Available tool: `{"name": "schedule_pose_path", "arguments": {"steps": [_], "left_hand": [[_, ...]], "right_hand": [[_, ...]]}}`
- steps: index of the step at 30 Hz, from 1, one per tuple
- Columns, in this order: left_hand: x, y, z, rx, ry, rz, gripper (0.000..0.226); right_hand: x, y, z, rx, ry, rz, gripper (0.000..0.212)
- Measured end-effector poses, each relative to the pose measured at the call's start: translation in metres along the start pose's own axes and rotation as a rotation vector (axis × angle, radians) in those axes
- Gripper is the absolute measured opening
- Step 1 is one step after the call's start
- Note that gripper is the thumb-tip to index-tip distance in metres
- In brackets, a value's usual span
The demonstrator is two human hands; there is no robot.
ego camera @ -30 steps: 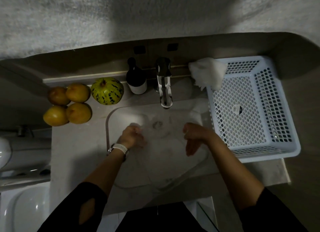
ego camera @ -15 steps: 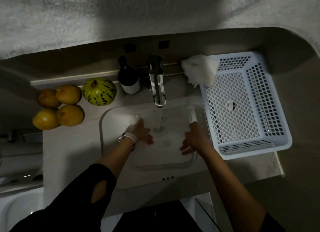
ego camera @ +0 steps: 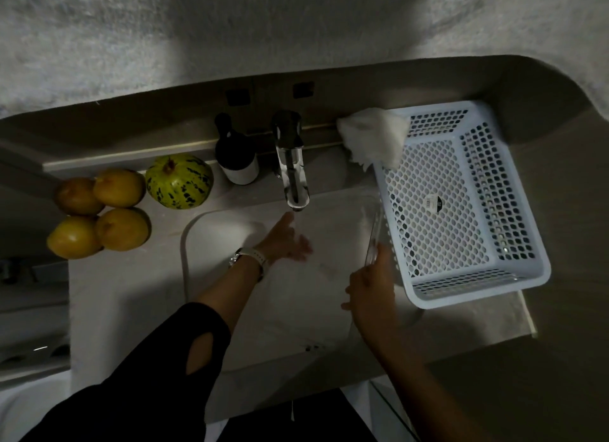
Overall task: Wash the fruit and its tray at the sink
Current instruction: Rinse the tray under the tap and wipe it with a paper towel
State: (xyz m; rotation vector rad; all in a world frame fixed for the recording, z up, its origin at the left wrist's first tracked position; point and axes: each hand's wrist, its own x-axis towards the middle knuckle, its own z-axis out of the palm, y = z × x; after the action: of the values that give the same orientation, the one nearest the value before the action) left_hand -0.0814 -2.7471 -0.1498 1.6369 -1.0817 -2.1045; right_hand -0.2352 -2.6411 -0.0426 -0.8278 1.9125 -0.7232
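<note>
Clear tray tipped on edge at right side of sink, probably to drain; pinched by right hand. Left hand open, holding nothing, fingers spread under tap. Fruit parked on desk left of sink, well apart from both hands, likely unwashed. Basket just beside tray.

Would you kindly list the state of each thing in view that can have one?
clear tray: tilted on edge in the sink, held by the right hand
right hand: gripping the tray
left hand: open, fingers out below the spout
tap: whether water runs, cannot tell
white basket: upright, holds only a label
cloth: draped over the basket's corner
four yellow fruits: on the counter, clustered
</note>
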Motion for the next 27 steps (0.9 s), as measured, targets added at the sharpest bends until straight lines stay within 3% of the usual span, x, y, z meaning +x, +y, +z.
{"name": "schedule_pose_path", "arguments": {"steps": [4, 8, 12, 15, 18, 20, 23, 27], "left_hand": [[0.000, -0.002, 0.004, 0.045, 0.097, 0.074, 0.064], [0.002, -0.002, 0.008, 0.156, 0.269, 0.094, 0.023], [0.000, 0.002, 0.009, 0.482, 0.360, 0.174, 0.030], [-0.003, 0.008, 0.009, 0.407, 0.309, 0.136, 0.019], [-0.016, 0.011, 0.007, 0.249, 0.027, 0.087, 0.008], [-0.027, 0.011, 0.007, 0.047, -0.074, 0.053, 0.015], [-0.030, 0.006, 0.009, -0.109, 0.065, -0.032, 0.029], [-0.025, -0.009, 0.005, -0.024, 0.275, 0.059, 0.008]], "right_hand": [[-0.011, 0.007, 0.006, 0.080, 0.022, 0.014, 0.072], [-0.015, 0.010, 0.011, 0.129, 0.052, 0.033, 0.075], [-0.016, 0.013, 0.014, 0.176, 0.076, 0.033, 0.075], [-0.019, 0.016, 0.014, 0.171, 0.106, 0.001, 0.080], [-0.020, 0.022, 0.012, 0.169, 0.130, -0.033, 0.083], [-0.019, 0.026, 0.012, 0.212, 0.141, -0.028, 0.078], [-0.018, 0.032, 0.014, 0.250, 0.129, 0.004, 0.071], [-0.016, 0.035, 0.016, 0.256, 0.081, 0.004, 0.054]]}}
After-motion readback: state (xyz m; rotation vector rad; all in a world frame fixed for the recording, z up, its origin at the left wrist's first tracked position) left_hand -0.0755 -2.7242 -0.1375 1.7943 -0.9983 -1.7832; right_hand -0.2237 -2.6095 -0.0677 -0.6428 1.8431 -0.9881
